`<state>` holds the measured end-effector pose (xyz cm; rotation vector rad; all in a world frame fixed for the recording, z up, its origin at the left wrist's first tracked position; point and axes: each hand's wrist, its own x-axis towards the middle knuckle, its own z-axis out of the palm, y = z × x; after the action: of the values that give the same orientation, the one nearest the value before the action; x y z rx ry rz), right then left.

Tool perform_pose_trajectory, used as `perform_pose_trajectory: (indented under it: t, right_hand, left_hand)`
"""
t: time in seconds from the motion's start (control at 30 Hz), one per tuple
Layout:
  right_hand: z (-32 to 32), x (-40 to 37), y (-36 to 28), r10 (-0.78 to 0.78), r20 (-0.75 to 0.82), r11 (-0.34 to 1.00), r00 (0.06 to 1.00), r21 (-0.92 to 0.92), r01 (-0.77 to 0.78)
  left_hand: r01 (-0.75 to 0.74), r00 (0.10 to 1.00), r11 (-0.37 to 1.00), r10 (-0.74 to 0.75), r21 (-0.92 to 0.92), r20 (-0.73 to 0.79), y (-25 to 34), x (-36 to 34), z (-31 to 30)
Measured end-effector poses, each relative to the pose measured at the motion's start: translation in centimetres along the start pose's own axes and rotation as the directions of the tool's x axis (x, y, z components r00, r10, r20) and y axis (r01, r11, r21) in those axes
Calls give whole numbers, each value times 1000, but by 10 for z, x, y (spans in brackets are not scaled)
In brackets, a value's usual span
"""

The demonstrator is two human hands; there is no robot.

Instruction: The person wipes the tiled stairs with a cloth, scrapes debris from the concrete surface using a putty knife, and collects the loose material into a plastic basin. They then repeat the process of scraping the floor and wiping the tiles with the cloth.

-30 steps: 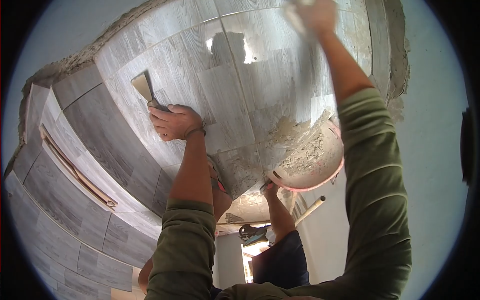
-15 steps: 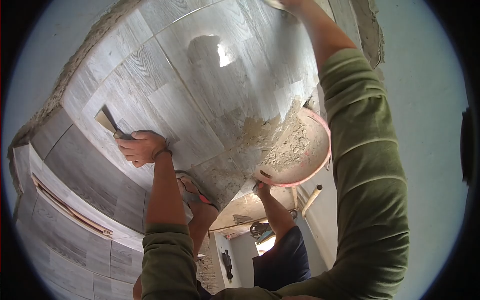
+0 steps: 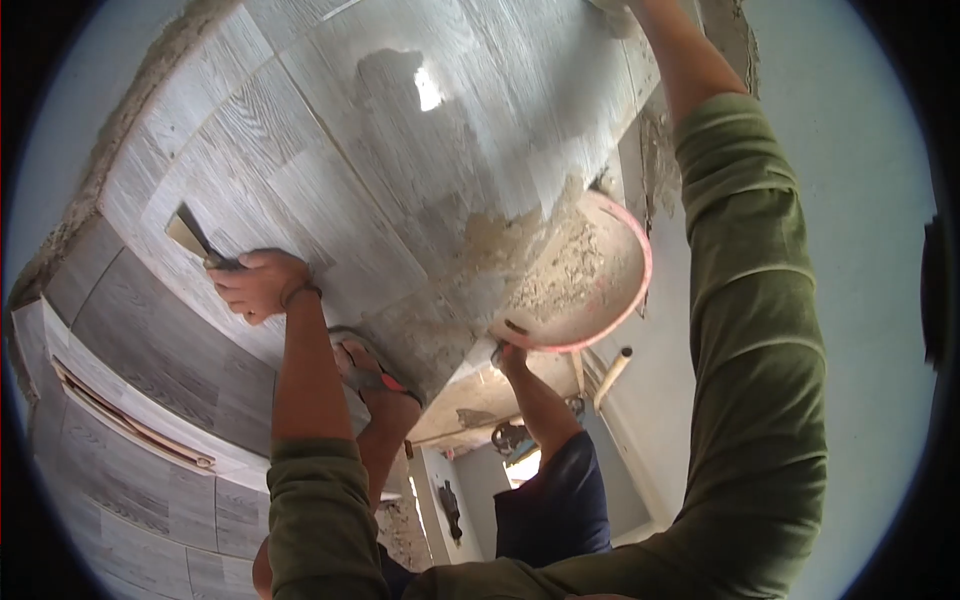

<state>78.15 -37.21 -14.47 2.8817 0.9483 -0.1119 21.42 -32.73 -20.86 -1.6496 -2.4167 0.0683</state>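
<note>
left hand: fist clenched round the scraper's handle, knuckles close against the tiled surface, far left of the bowl
scraper: flat blade sticks up and left out of the fist and lies on or just off the tile; which one I cannot tell
right hand: cut off by the top frame edge above the bowl; cannot tell whether it grips anything
right forearm: bare, rises out of the green sleeve, passes just right of the bowl
bowl: pink rim, caked with crumbly mortar, tipped with its open side toward the tile
other person's hand: grips the bowl's lower edge from beneath; a dark-sleeved arm runs down from it
tiled surface: grey wood-grain tiles, glossy; a bright light patch up and left of the bowl
mortar smears: tan patches on the tile, touching the bowl's left side
pale pipe: slanted, just below the bowl
wooden strip: long, well down and left of the bowl
handling (judgement): scraper looks light, with a stiff thin blade that likely flexes a little. Hold it by the handle, well back from the blade. Edge probably sharp enough to mark glazed tile if tilted steeply. Dust or mortar may make the handle slippery.
</note>
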Motion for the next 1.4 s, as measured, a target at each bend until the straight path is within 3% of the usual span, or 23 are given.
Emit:
perform_pose_trajectory:
  t: [0.07, 0.13, 0.2, 0.27, 0.3, 0.37, 0.43, 0.5, 0.6, 0.73, 0.8, 0.87, 0.93, 1.03, 1.1, 1.13, 1.2, 1.23, 1.27, 1.3, 1.4]
  right_hand:
    - [17, -42, 33, -41, 42, 988, 998, 153, 35]
    - [38, -97, 68, -298, -64, 948, 953, 102, 303]
    - [15, -163, 57, -463, 69, 882, 884, 133, 452]
    - [-7, -186, 51, -612, 94, 763, 785, 334, 554]
    - [-6, -180, 55, -625, 30, 754, 780, 281, 594]
    - [-17, -140, 73, -411, 139, 865, 901, 372, 338]
    - [-7, -112, 95, -232, 141, 968, 963, 131, 214]
    - [17, -127, 98, -201, 23, 979, 979, 20, 201]
    - [53, -152, 108, -163, -199, 968, 966, 160, 196]
    - [56, -217, 68, -352, -235, 880, 906, 245, 406]
    - [33, -265, 33, -353, -30, 886, 935, 311, 345]
    - [57, -305, 39, -530, -142, 789, 836, 279, 548]
    - [47, -351, 38, -603, -95, 732, 792, 329, 596]
    - [42, -420, 62, -704, 75, 642, 706, 492, 588]
    - [31, -453, 84, -740, 213, 612, 638, 607, 507]
    - [21, -456, 90, -730, 130, 591, 671, 612, 525]
    - [8, -459, 96, -690, -41, 542, 723, 633, 553]
    - [-1, -443, 89, -677, -90, 509, 731, 660, 552]
    - [-15, -415, 77, -657, -127, 485, 743, 683, 546]
    - [-18, -387, 58, -631, -113, 512, 768, 683, 521]
    - [-29, -293, -28, -586, -200, 511, 785, 661, 550]
  left_hand:
    - [-21, 1000, 1000, 21, -3, -12, -6, 2, 3]
    - [-22, 999, 1000, 21, -12, -39, -2, 0, 3]
    - [-29, 998, 999, 26, -46, -54, 0, -1, 3]
    - [-40, 998, 998, 38, -51, -45, 0, -2, -3]
    - [-39, 998, 998, 37, -43, -52, 0, -2, -3]
    - [-32, 998, 999, 30, -31, -62, 1, 0, 5]
    - [-35, 996, 999, 34, -12, -87, -3, 1, 7]
    - [-19, 997, 1000, 19, -6, -71, 3, 2, -1]
    - [-11, 997, 1000, 9, -17, -83, 4, 0, 5]
    - [-22, 997, 999, 20, -28, -81, 2, -1, 2]
    - [-35, 998, 998, 32, -50, -55, 0, 0, 2]
    - [-64, 998, 997, 63, -39, -24, -2, -2, 0]
    - [-88, 996, 995, 87, -41, -33, -7, 1, 2]
    - [-152, 986, 963, 164, -223, 33, -23, 1, -17]
    - [-446, 891, 863, 452, -239, -30, -54, -13, -54]
    - [-574, 816, 787, 574, -224, -74, -75, -13, -80]
    - [-694, 504, 509, 849, -509, 162, -138, -16, -137]
    - [-557, 321, 483, 876, -676, 361, -152, -37, -218]
    - [-505, 131, 501, 850, -703, 511, -175, -51, -273]
    - [-497, -55, 358, 896, -790, 441, -213, -58, -303]
    - [-399, -227, 487, 769, -777, 598, -238, -107, -423]
